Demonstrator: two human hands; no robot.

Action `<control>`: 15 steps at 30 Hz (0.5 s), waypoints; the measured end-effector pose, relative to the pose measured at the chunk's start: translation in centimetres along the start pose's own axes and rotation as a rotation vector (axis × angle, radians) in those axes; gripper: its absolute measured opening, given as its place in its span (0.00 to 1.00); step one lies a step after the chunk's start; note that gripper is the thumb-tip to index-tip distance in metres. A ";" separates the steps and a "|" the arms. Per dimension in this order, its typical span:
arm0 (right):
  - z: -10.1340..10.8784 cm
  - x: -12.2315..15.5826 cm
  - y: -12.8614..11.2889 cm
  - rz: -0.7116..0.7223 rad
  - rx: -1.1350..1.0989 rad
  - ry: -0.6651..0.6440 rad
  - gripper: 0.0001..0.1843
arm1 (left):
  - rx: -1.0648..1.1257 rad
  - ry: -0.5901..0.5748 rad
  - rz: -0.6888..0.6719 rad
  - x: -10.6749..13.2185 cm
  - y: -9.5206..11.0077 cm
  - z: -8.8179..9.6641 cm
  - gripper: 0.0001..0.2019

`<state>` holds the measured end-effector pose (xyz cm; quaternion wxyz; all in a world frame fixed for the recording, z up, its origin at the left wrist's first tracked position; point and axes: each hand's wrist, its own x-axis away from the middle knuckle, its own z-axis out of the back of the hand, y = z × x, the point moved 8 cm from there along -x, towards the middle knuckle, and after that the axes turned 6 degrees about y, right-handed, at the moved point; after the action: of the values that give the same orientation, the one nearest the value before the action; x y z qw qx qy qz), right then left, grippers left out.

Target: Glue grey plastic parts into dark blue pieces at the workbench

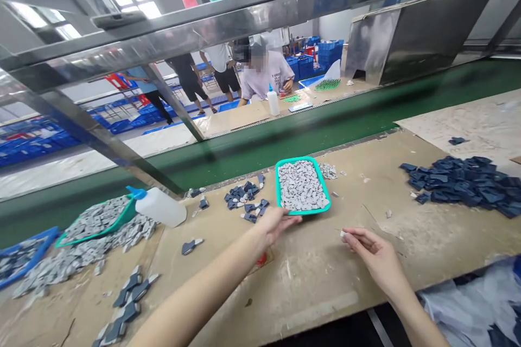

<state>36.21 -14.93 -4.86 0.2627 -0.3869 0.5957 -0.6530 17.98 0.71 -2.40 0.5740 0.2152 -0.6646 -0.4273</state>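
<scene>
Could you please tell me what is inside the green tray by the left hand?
The green tray holds many small pale pieces. They cover its bottom, so that and anything buried beneath them cannot be seen.

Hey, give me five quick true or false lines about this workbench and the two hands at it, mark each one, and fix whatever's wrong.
1. The right hand pinches a small pale piece. True.

2. The left hand is at the far edge of the green tray. False: it is at the near edge.

3. A pile of dark blue pieces lies on the bench, to the right of that tray in the picture. True.

4. That tray is filled with dark blue pieces. False: it is filled with pale pieces.

5. The white bottle on the near bench has a blue cap. True.
</scene>
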 end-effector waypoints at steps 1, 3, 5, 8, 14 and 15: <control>-0.1 -0.2 0.2 -0.007 -0.002 -0.004 0.19 | -0.005 -0.012 0.000 0.4 -0.5 -0.7 0.06; -0.6 -0.4 0.3 -0.014 -0.004 -0.016 0.19 | -0.042 -0.061 -0.002 1.4 -1.1 -2.0 0.06; -1.2 -0.3 0.3 -0.011 -0.006 -0.037 0.18 | -0.115 -0.140 -0.007 2.6 -1.2 -2.7 0.07; -2.0 0.2 0.2 -0.006 -0.009 -0.050 0.17 | -0.309 -0.277 -0.027 4.3 -0.4 -1.5 0.12; -5.1 1.8 0.9 -0.051 -0.045 -0.120 0.15 | -0.818 -0.130 -0.389 2.8 5.8 7.1 0.12; -6.0 2.0 1.0 -0.061 -0.058 -0.141 0.15 | -0.891 -0.100 -0.472 2.2 6.6 7.8 0.12</control>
<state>30.00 -13.25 -5.43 0.2727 -0.4573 0.5825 -0.6142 11.37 5.10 4.44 0.4654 0.0732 -0.3777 -0.7971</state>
